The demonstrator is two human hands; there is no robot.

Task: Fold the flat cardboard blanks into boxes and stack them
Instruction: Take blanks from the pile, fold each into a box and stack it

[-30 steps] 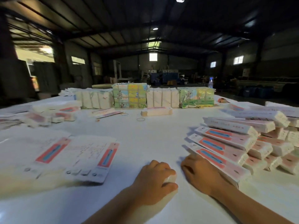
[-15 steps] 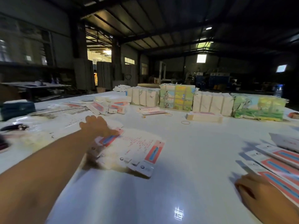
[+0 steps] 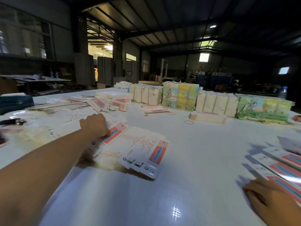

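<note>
Left hand [image 3: 96, 126] grips top blank [image 3: 112, 136] of flat-blank pile [image 3: 138, 149], centre-left of frame, long axis running toward lower right. Right hand [image 3: 273, 198], lower right, rests w/ fingers on folded boxes [image 3: 283, 167]; left is nearer, so pickup looks its job

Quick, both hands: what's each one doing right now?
Left hand: gripping the top flat blank on the pile.
Right hand: open, resting by the folded boxes.

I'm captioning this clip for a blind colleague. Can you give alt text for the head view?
The left hand grips a flat blank atop a spread pile on the white table, while the right hand rests beside the stacked folded boxes.
</note>
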